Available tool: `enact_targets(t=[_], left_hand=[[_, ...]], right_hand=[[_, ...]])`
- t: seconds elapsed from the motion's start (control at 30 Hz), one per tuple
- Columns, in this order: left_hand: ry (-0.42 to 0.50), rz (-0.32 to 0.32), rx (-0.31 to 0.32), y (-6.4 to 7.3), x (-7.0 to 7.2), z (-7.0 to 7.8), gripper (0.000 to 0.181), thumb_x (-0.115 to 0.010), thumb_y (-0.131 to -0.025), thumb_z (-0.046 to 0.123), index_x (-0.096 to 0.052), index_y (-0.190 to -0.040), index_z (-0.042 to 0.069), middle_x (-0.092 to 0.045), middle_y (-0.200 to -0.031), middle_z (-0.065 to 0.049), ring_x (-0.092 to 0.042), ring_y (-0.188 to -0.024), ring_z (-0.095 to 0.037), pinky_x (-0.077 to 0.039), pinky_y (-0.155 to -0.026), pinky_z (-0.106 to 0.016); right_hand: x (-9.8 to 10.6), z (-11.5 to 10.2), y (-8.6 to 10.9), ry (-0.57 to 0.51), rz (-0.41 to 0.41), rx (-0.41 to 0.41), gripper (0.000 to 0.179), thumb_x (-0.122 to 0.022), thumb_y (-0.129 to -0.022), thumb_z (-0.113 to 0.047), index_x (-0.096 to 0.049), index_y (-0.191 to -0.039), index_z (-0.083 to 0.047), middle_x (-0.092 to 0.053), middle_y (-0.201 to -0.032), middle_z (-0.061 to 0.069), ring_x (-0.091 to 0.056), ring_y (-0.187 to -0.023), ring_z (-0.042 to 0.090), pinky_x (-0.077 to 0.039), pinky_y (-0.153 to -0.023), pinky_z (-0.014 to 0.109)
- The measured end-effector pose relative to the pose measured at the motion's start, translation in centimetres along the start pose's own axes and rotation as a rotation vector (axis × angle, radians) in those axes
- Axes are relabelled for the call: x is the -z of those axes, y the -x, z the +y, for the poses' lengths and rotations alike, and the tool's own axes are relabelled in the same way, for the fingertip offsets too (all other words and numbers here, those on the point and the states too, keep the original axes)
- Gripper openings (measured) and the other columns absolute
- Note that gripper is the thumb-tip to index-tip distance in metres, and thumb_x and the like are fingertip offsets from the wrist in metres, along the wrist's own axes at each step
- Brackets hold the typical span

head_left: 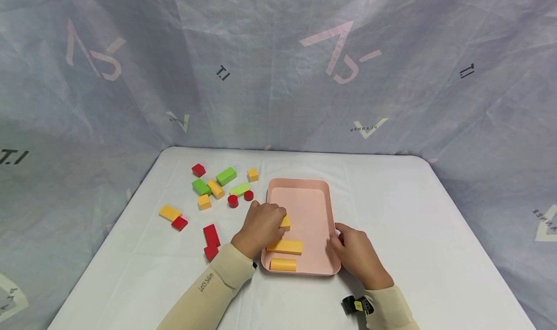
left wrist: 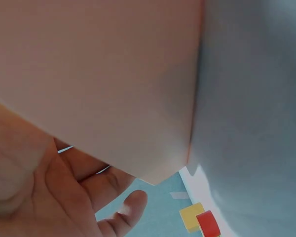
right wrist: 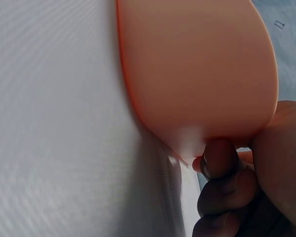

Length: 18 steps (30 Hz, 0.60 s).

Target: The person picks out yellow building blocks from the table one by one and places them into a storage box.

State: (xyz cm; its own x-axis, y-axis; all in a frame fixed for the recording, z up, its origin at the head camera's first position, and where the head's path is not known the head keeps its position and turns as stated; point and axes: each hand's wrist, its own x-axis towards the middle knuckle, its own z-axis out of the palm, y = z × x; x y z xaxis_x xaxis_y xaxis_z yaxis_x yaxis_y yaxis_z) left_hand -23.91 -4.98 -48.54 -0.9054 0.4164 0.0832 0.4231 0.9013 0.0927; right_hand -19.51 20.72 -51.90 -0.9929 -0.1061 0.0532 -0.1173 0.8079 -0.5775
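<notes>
A pink tray lies on the white table. Inside its left part, my left hand reaches over the rim and holds a yellow block with its fingers; part of the block is hidden under them. Nearer the front of the tray lie a flat yellow block and a yellow half-round block. My right hand pinches the tray's right rim. In the right wrist view, its curled fingers press the outside of the tray wall. The left wrist view hides the left fingertips behind the tray wall.
Left of the tray lie several loose blocks, among them a green block, a red cylinder, a yellow cube and a red flat block. A printed grey cloth hangs behind the table.
</notes>
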Motion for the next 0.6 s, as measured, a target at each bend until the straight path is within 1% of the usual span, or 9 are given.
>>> enact_targets(t=[0.17,0.27,0.33,0.43,0.53,0.6], left_hand=[[0.003,-0.004,-0.005,0.03,-0.12,-0.05,0.025,-0.083,-0.087,0.041,-0.074,-0.094,0.019,-0.064,-0.076,0.007,-0.060,-0.073,-0.014,-0.042,-0.076,-0.039],[0.004,0.006,-0.016,0.02,-0.19,-0.14,0.024,-0.082,-0.087,0.040,-0.072,-0.090,0.019,-0.061,-0.074,0.007,-0.059,-0.072,-0.014,-0.042,-0.074,-0.038],[0.006,0.017,-0.025,0.01,-0.19,-0.20,0.025,-0.082,-0.087,0.041,-0.072,-0.091,0.019,-0.061,-0.075,0.007,-0.059,-0.073,-0.014,-0.042,-0.074,-0.038],[0.020,0.031,-0.023,0.01,-0.01,-0.32,0.030,-0.083,-0.086,0.042,-0.074,-0.101,0.017,-0.065,-0.083,0.005,-0.062,-0.079,-0.015,-0.043,-0.076,-0.038],[0.035,0.050,-0.016,0.06,0.30,-0.46,0.045,-0.083,-0.084,0.044,-0.073,-0.117,0.016,-0.070,-0.100,0.002,-0.064,-0.091,-0.018,-0.045,-0.083,-0.040],[0.038,0.067,-0.015,0.11,0.49,-0.60,0.050,-0.082,-0.083,0.045,-0.072,-0.123,0.017,-0.070,-0.111,0.001,-0.065,-0.099,-0.020,-0.046,-0.086,-0.042]], right_hand=[[-0.02,-0.08,-0.02,0.003,0.001,-0.001,0.018,-0.059,-0.101,-0.020,-0.072,-0.111,-0.015,-0.048,-0.055,-0.007,-0.041,-0.045,0.008,-0.033,-0.045,0.024],[0.03,-0.20,0.00,0.004,0.001,-0.004,0.021,-0.059,-0.101,-0.020,-0.073,-0.116,-0.014,-0.050,-0.056,-0.007,-0.043,-0.045,0.008,-0.034,-0.045,0.025],[0.07,-0.26,0.01,0.005,-0.004,-0.011,0.022,-0.059,-0.101,-0.020,-0.073,-0.117,-0.013,-0.050,-0.056,-0.006,-0.043,-0.045,0.009,-0.034,-0.045,0.025],[0.11,-0.34,0.02,0.003,-0.012,-0.016,0.022,-0.059,-0.101,-0.019,-0.073,-0.117,-0.013,-0.050,-0.056,-0.006,-0.043,-0.045,0.009,-0.034,-0.044,0.025],[0.13,-0.35,0.03,0.003,-0.013,-0.017,0.020,-0.059,-0.102,-0.019,-0.073,-0.116,-0.013,-0.049,-0.055,-0.005,-0.042,-0.044,0.009,-0.033,-0.044,0.025],[0.15,-0.35,0.05,0.004,-0.012,-0.015,0.020,-0.059,-0.101,-0.019,-0.073,-0.115,-0.013,-0.048,-0.054,-0.005,-0.041,-0.044,0.008,-0.033,-0.044,0.024]])
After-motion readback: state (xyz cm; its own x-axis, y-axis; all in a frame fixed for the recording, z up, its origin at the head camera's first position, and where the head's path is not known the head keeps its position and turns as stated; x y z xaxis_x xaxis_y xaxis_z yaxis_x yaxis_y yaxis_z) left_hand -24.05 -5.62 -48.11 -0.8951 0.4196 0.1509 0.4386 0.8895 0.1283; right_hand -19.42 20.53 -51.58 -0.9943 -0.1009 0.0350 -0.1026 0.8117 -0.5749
